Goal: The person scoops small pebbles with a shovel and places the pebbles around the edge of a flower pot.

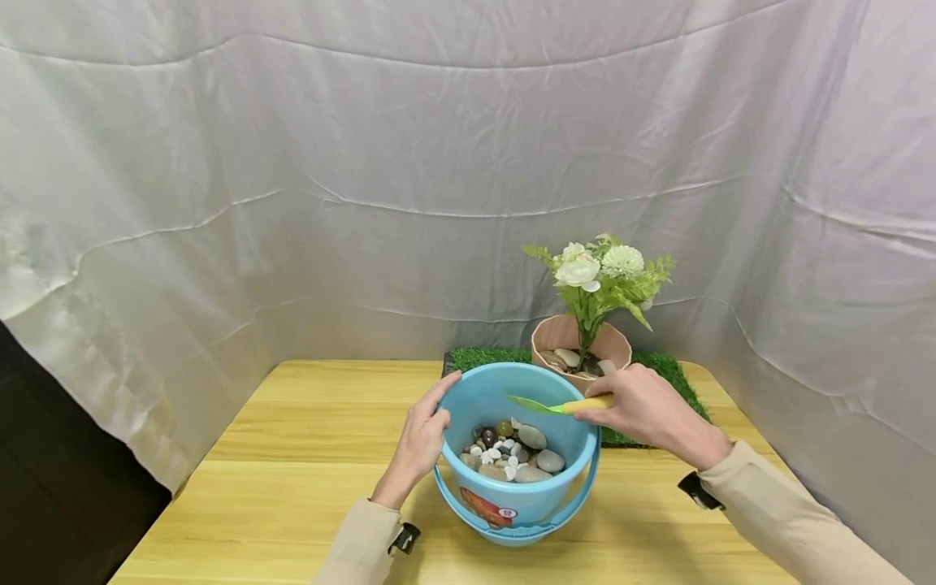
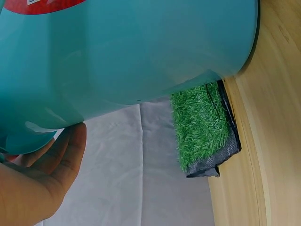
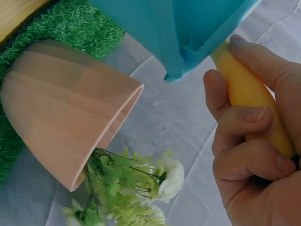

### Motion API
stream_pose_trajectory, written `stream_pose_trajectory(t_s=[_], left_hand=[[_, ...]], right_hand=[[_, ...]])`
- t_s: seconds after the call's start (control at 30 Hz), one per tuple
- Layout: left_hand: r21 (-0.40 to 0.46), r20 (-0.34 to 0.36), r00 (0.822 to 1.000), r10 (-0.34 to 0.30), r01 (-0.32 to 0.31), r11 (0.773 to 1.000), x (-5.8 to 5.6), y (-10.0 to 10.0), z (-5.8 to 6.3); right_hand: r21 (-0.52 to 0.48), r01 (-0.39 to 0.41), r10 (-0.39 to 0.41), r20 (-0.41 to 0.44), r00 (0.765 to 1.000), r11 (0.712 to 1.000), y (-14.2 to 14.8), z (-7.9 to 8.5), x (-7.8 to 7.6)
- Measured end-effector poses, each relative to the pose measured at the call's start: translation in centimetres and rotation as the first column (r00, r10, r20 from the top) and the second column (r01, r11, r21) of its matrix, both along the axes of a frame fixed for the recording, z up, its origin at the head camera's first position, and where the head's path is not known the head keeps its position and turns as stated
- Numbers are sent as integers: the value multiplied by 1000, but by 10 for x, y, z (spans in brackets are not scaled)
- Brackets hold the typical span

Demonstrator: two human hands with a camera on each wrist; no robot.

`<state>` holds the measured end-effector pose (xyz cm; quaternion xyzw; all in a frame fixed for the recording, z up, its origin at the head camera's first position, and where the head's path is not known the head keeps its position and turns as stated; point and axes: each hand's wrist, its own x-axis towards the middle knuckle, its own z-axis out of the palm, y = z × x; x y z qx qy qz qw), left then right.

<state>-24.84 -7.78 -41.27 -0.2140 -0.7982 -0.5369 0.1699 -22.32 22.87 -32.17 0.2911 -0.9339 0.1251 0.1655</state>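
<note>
A light blue bucket (image 1: 488, 505) stands on the table with pebbles (image 1: 531, 437) of several sizes in its bottom, some white, some grey or brown. My left hand (image 1: 422, 431) grips the bucket's rim on its left side; in the left wrist view, the fingers (image 2: 70, 155) lie against the bucket wall. My right hand (image 1: 647, 408) holds a small garden trowel by its yellow handle (image 3: 249, 89), fingers curled round it. The trowel's green blade (image 1: 534, 404) points left over the bucket's opening, above the pebbles.
Behind the bucket, a pink flowerpot (image 1: 548, 335) with white flowers (image 1: 578, 272) and a few stones stands on an artificial grass mat (image 1: 486, 357). The wooden table (image 1: 292, 455) extends to both sides. Grey cloth (image 1: 366, 179) hangs around the back and sides.
</note>
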Motion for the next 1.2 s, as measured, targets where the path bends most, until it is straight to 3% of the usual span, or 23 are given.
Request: stream_pose_trajectory(t_s=[0.27,0.5,0.6,0.77,0.9,1.2], left_hand=[[0,-7,1000,14,-14,1000,-1,1,1],[27,49,999,-13,11,1000,23,6,28],[15,57,998,-11,10,1000,26,6,31],[24,67,998,-13,11,1000,14,5,17],[41,60,998,-20,18,999,3,2,3],[40,37,999,0,-2,999,2,0,-2]], right_hand=[[57,-29,27,35,999,998,-9,9,0],[77,-68,65,40,997,995,-18,12,0],[72,-72,67,70,995,995,-21,14,1],[96,-46,35,116,993,994,-29,16,3],[155,-23,8,98,995,988,-35,16,5],[200,-4,-4,41,999,980,-47,13,8]])
